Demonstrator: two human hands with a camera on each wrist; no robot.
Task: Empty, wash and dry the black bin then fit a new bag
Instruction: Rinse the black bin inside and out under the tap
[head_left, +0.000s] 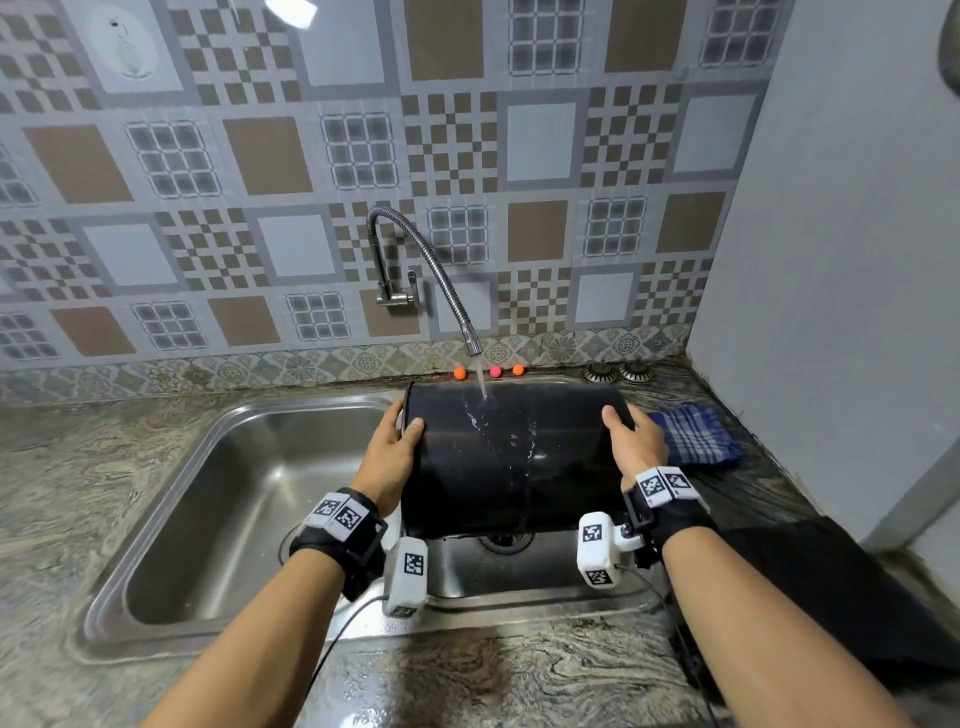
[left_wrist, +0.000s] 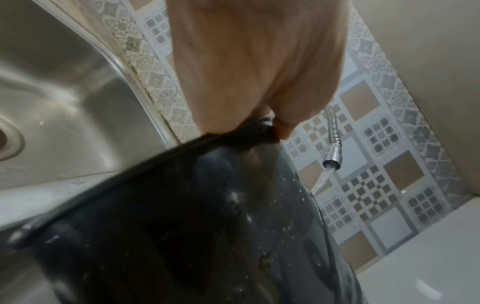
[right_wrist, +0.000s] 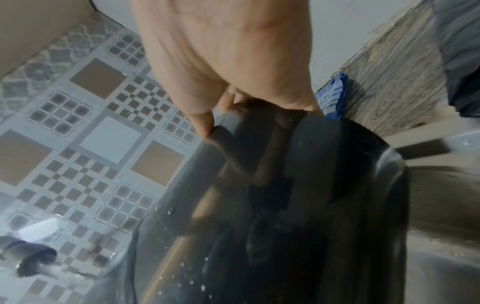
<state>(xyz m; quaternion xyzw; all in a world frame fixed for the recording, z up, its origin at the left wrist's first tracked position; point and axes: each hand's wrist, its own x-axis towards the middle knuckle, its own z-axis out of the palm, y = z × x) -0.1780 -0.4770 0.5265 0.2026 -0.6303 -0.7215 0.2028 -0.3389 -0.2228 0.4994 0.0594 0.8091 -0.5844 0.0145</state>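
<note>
Two hands grip one bin, held on its side over the sink at frame centre, open rim to the left, base to the right. Tap running from upper centre onto the wet black wall, splashing there. Left hand curled round the rim, thumb on the outer wall; right hand clasping the base edge. Best done, probably, by rolling slowly under the stream so every side gets rinsed, then tipping the mouth up to flush inside, keeping grips firm since wet plastic likely slips. Checked cloth lying at right on the counter, near the base, handy for drying. Three small balls along the backsplash, behind the bin.
</note>
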